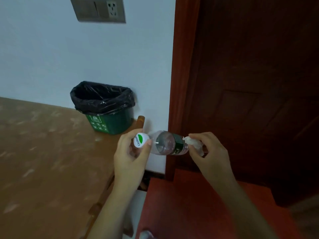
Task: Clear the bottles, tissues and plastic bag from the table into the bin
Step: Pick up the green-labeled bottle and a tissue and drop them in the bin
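Observation:
A clear plastic bottle (165, 143) with a dark green label lies sideways in the air, just past the table's right edge. My left hand (133, 157) grips its white cap end (141, 140). My right hand (209, 153) is at the bottle's base and pinches a crumpled white tissue (195, 144) against it. The green bin (110, 120), lined with a black bag (101, 99), stands on the far right corner of the table, up and left of the bottle. Its opening looks dark, and I cannot tell what is inside.
The brown table (43, 161) fills the left side. A white wall with a switch and socket plate (98, 9) rises behind the bin. A dark red door (250, 83) and its frame stand at right, above a red surface (198, 204). A blurred object (145, 234) shows at the bottom edge.

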`<action>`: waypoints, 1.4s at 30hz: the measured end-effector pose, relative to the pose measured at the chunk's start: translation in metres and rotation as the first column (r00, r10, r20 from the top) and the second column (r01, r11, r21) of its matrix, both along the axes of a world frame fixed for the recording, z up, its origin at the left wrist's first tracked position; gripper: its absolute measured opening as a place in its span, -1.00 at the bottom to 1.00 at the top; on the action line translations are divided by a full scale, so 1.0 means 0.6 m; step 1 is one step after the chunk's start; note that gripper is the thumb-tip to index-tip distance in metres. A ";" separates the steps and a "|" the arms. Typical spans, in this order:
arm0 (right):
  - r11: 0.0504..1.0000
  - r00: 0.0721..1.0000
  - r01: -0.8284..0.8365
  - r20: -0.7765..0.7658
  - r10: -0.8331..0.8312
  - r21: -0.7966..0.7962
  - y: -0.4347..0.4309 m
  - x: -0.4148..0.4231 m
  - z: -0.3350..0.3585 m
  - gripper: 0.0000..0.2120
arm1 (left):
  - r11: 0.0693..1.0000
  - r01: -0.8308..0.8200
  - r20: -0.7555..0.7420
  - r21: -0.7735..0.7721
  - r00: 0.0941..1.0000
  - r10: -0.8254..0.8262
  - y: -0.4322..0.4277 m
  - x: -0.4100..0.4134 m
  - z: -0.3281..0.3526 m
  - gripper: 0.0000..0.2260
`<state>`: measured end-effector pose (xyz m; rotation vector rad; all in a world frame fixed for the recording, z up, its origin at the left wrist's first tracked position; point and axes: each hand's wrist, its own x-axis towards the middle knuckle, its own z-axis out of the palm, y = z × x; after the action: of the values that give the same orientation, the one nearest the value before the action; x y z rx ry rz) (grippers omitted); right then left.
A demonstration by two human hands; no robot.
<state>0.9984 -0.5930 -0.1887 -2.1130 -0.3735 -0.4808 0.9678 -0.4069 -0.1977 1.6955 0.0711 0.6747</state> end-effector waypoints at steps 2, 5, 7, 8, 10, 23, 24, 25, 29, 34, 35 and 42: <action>1.000 1.000 -0.027 0.015 0.027 -0.016 0.020 0.044 0.005 -0.77 | 0.999 -0.036 0.014 -0.021 0.999 0.037 0.022 0.040 0.004 -0.79; 0.997 0.997 -0.072 0.010 0.072 -0.011 0.064 0.115 0.020 -0.78 | 0.994 -0.090 0.026 -0.058 0.995 0.091 0.062 0.098 0.016 -0.78; 0.993 0.993 -0.116 0.016 0.117 -0.022 0.100 0.161 0.028 -0.79 | 0.987 -0.142 0.044 -0.069 0.988 0.146 0.094 0.129 0.027 -0.77; 0.990 0.990 -0.137 0.021 0.138 -0.026 0.118 0.182 0.031 -0.79 | 0.983 -0.170 0.053 -0.068 0.983 0.174 0.109 0.142 0.031 -0.76; 0.984 0.984 -0.178 0.027 0.178 -0.015 0.153 0.218 0.032 -0.79 | 0.972 -0.231 0.066 -0.049 0.970 0.234 0.141 0.164 0.039 -0.77; 0.897 0.897 -0.441 0.000 0.441 0.018 0.316 0.408 0.023 -0.78 | 0.804 -0.591 0.169 0.074 0.802 0.573 0.283 0.275 0.059 -0.80; 0.883 0.883 -0.468 -0.009 0.469 0.020 0.326 0.422 0.023 -0.78 | 0.775 -0.624 0.176 0.101 0.778 0.604 0.288 0.285 0.062 -0.80; 0.869 0.869 -0.495 -0.017 0.495 0.020 0.336 0.436 0.023 -0.78 | 0.748 -0.650 0.176 0.132 0.758 0.628 0.292 0.296 0.064 -0.80; 0.837 0.837 -0.546 -0.021 0.548 0.040 0.364 0.488 0.018 -0.80 | 0.666 -0.689 0.164 0.286 0.720 0.674 0.305 0.334 0.063 -0.78; 0.818 0.818 -0.573 -0.029 0.575 0.050 0.388 0.528 0.004 -0.79 | 0.592 -0.668 0.138 0.452 0.708 0.693 0.313 0.381 0.040 -0.74; 0.815 0.814 -0.577 -0.038 0.579 0.055 0.391 0.533 0.001 -0.79 | 0.580 -0.652 0.132 0.488 0.712 0.690 0.313 0.390 0.034 -0.73; 0.810 0.804 -0.583 -0.093 0.587 0.066 0.399 0.562 -0.020 -0.78 | 0.554 -0.452 0.025 0.700 0.790 0.613 0.306 0.443 -0.015 -0.68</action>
<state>1.3354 -0.3535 -0.2005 -1.8489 -0.9115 -0.0024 1.2338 -0.2232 -0.2068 2.5095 0.6038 1.0497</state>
